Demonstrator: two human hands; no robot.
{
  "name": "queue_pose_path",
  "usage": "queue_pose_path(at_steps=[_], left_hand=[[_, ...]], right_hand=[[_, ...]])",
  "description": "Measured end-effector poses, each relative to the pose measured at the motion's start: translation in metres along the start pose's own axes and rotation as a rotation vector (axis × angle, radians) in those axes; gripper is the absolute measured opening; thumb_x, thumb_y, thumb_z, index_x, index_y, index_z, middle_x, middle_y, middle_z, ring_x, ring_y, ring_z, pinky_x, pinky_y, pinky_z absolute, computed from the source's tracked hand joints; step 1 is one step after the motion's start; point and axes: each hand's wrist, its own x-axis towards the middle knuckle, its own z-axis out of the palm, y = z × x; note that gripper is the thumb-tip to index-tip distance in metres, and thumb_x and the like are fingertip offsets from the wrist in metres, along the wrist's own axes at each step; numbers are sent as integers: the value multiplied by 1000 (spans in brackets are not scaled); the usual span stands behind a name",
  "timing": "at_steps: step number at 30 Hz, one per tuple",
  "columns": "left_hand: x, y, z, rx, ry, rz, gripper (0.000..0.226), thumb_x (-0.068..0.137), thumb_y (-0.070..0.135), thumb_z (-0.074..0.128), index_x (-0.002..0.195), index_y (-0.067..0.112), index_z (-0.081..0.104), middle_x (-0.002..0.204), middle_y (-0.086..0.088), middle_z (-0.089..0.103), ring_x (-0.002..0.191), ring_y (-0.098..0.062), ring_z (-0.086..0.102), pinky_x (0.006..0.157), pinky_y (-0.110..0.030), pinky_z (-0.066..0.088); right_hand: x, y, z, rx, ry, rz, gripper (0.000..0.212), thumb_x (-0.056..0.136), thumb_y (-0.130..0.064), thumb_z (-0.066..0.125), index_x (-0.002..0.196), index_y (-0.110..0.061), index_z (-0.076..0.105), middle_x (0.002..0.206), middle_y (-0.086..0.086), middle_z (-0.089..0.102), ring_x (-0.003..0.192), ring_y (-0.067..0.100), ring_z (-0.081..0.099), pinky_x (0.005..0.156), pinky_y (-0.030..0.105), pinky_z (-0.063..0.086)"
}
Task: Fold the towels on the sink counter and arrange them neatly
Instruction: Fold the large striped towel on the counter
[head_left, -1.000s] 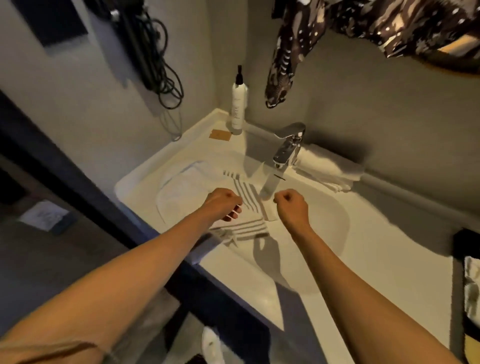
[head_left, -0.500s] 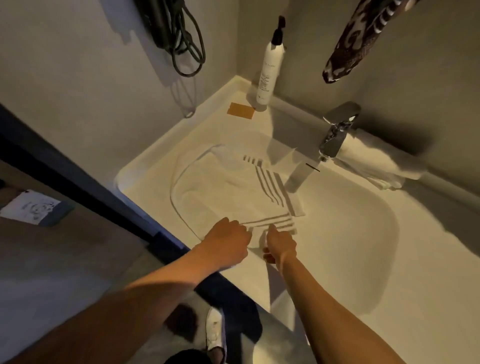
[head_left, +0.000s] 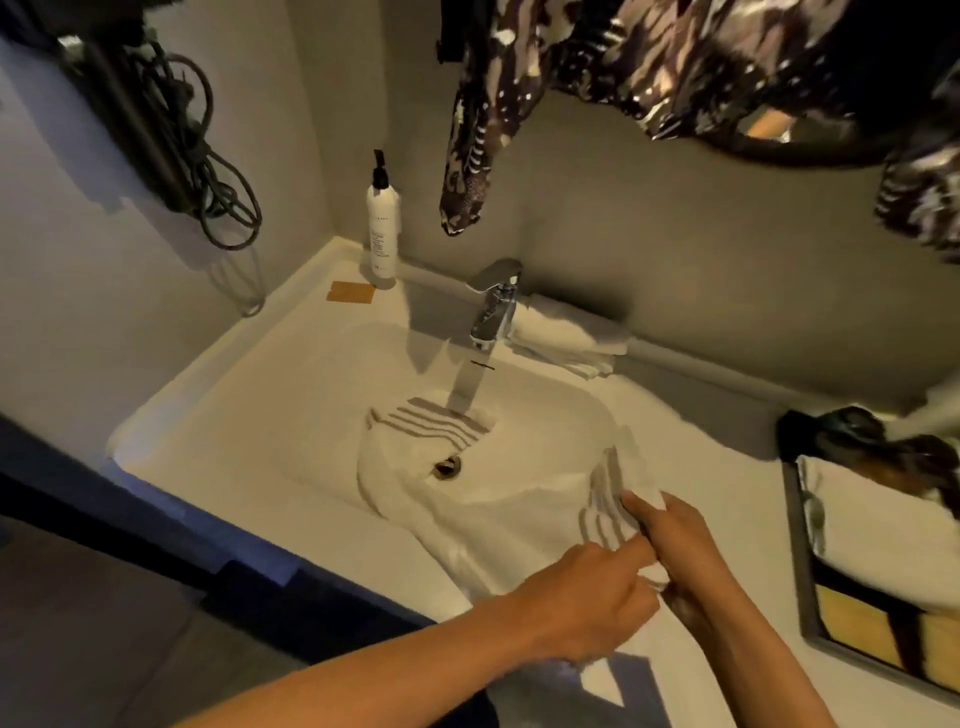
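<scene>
— Towel (head_left: 498, 499), white with grey stripes: where does it lie?
— Draped through the basin (head_left: 571, 415), one end under the faucet (head_left: 491, 312), the other gathered at the near rim.
— And your hands?
— Your left hand (head_left: 587, 597) and right hand (head_left: 675, 540) touch, both pinching its striped edge. A folded towel (head_left: 566, 338) sits behind the faucet.

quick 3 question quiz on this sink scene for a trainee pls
1. True or false: the striped towel lies partly in the sink basin.
2. What sits just right of the faucet? A) folded white towels B) a cup C) a razor
3. Which hands grip the towel's near end?

Key: 1 true. 2 A, the folded white towels. 3 both, the left hand and right hand.
</scene>
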Motion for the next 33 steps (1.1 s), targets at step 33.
queue_pose_path(at_steps=[33], left_hand=[[126, 10, 193, 869, 87, 91, 52, 66, 20, 77, 116, 21, 64, 116, -2, 65, 103, -26, 63, 75, -39, 56]], right_hand=[[-60, 4, -393, -217, 518, -52, 35, 102, -24, 47, 133, -9, 55, 118, 14, 62, 86, 23, 59, 81, 35, 44]])
